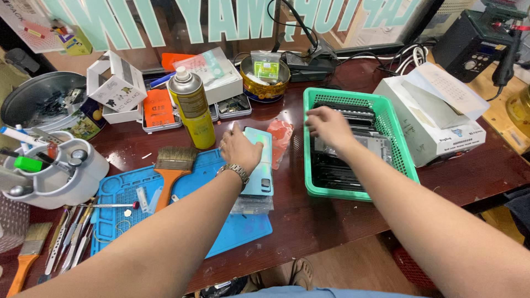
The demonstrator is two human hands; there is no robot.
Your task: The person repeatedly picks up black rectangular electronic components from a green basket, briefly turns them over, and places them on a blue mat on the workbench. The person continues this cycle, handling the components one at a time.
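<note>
Hands over a cluttered repair worktop [331,221] — one on a phone back cover, one at a green basket.

The left hand [240,150], a metal watch on its wrist, lies palm down with fingers together on a pale iridescent phone back cover [260,165]; the cover rests on a small stack at the right edge of the blue work mat [232,226], near the middle of the worktop. The right hand [330,128] hovers over the left rim of the green basket [359,193], fingers loosely curled and holding nothing that can be seen; the basket, towards the right side, is packed with dark phone parts. Just left of the cover stand a yellow spray can [193,110] and a wooden-handled brush [171,168] — the brush lies on the mat. A white box [436,138] sits beside the basket at the right edge.
</note>
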